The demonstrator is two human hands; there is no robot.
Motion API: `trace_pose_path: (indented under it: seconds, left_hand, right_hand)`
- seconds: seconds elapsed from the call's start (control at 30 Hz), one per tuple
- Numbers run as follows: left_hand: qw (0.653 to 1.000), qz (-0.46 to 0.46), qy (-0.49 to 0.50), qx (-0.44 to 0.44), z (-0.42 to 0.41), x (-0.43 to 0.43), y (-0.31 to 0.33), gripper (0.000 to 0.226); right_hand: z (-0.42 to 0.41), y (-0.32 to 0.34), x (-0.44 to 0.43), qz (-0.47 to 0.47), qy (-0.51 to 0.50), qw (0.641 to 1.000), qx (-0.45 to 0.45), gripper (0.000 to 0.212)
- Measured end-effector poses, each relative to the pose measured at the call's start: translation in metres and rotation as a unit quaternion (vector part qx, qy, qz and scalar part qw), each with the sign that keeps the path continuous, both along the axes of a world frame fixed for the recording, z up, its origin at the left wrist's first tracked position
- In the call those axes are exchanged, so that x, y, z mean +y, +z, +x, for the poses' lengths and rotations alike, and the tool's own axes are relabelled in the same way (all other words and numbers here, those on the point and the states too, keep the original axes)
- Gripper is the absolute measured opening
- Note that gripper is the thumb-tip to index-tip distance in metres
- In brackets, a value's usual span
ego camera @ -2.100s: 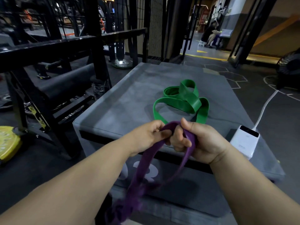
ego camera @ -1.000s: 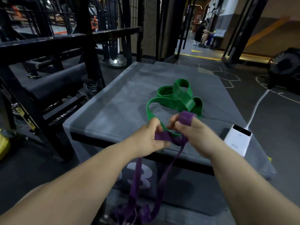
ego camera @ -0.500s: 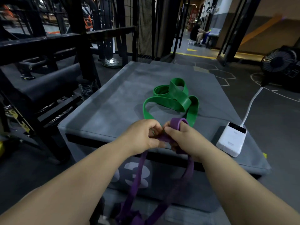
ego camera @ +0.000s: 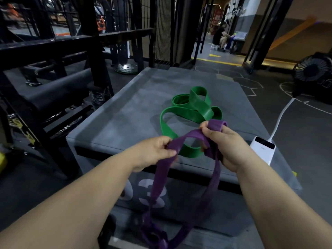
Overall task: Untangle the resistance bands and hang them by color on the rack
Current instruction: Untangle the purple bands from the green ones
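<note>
A purple resistance band (ego camera: 193, 136) stretches between both my hands over the front edge of the grey padded box (ego camera: 125, 112). My left hand (ego camera: 152, 151) pinches one strand of it. My right hand (ego camera: 224, 142) grips another part, with a folded loop sticking out above the fingers. Two purple strands hang down in front of the box and end in a knotted tangle near the floor. A green resistance band (ego camera: 192, 108) lies in twisted loops on top of the box, just beyond my hands.
A black metal rack (ego camera: 53, 44) with a padded roller stands to the left. A white power bank (ego camera: 263, 149) with a white cable lies at the box's right edge. A floor fan (ego camera: 312, 70) is at far right. A person sits in the background.
My hands have drawn apart, opening a span of purple band between them. My right hand has lifted its loop higher; the strands below hang more separated.
</note>
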State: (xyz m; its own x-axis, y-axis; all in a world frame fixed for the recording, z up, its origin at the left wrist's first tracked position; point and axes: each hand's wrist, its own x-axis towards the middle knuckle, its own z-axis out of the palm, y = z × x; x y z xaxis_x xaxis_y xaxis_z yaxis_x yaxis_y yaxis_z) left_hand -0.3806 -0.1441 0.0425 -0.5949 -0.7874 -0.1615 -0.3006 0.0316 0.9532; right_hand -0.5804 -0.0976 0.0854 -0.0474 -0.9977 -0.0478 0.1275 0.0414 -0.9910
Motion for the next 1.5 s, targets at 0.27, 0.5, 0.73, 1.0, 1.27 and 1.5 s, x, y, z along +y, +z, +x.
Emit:
trace_pose_path:
  seconds: [0.27,0.5,0.73,1.0,1.27,1.5]
  left_hand:
    - [0.978,-0.166,-0.072,-0.108,0.008,0.014,0.043,0.037]
    - [0.947,-0.302,-0.081,-0.079,-0.007,0.025,0.046,0.02]
    - [0.936,-0.348,0.028,0.046,-0.011,0.013,0.036,0.056]
    - [0.941,-0.312,0.047,0.119,-0.015,0.008,0.029,0.067]
    - [0.975,-0.171,0.029,0.136,-0.019,0.01,0.013,0.08]
    - [0.993,0.023,0.001,0.117,-0.016,0.021,0.005,0.077]
  right_hand:
    - [-0.022,-0.015,-0.005,0.031,0.044,0.998,0.024,0.026]
    - [0.007,-0.022,0.007,0.07,0.113,0.991,-0.032,0.041]
    - [0.028,-0.027,0.013,0.113,0.282,0.952,-0.044,0.082]
    - [0.032,-0.032,0.014,0.13,0.432,0.887,-0.095,0.083]
    - [0.021,-0.028,0.01,0.097,0.459,0.861,-0.196,0.03]
    - [0.008,-0.013,0.003,0.085,0.443,0.851,-0.268,0.029]
